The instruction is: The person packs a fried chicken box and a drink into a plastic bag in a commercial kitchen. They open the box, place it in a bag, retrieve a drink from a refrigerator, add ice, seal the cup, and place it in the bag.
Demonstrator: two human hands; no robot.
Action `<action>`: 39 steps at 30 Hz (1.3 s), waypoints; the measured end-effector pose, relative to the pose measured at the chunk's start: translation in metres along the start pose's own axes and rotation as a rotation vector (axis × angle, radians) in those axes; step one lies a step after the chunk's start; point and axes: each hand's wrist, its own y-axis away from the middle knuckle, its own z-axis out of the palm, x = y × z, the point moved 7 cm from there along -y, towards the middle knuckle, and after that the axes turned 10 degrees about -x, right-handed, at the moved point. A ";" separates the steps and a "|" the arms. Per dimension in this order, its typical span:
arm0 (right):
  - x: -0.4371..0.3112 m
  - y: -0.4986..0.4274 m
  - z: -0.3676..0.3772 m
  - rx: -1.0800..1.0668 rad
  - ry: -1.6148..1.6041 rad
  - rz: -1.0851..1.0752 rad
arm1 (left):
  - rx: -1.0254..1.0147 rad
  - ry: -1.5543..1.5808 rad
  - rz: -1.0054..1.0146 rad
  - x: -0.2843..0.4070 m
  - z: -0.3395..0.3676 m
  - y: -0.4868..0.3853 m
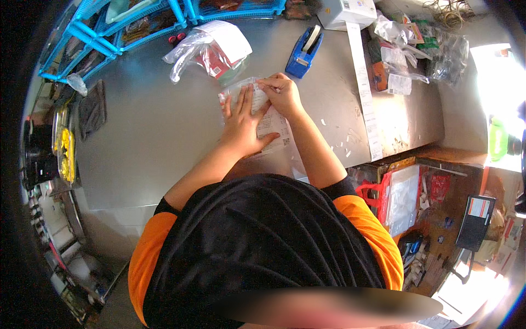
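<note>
A clear plastic bag [294, 154] with a printed paper slip [271, 123] lies flat on the metal table in front of me. My left hand [244, 129] rests on it with fingers spread, pressing the slip down. At the upper edge of the bag, the thumb and fingertips of my right hand [281, 92] are pinched together on the thin plastic. What lies under the slip is mostly hidden by my left hand and forearm.
Beyond my hands are a wrapped package [218, 53] and a blue tape dispenser [304, 51]. A white printer [347, 14] trails a long paper strip [363, 90]. Blue plastic baskets [152, 31] line the back left. Bagged goods [394, 61] sit at right; a yellow-filled tray [65, 152] is at left.
</note>
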 end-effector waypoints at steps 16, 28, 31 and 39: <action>0.021 -0.006 -0.084 0.564 0.500 0.130 | 0.049 0.055 0.037 0.000 -0.001 0.000; 0.096 -0.027 -0.103 0.389 -0.690 0.474 | 0.113 0.039 0.086 0.000 -0.002 0.000; 0.096 -0.004 -0.095 0.578 -0.703 0.253 | 0.135 0.042 0.097 0.000 -0.003 0.002; 0.091 0.026 -0.088 0.536 0.049 0.350 | 0.156 0.019 0.086 -0.002 0.001 0.001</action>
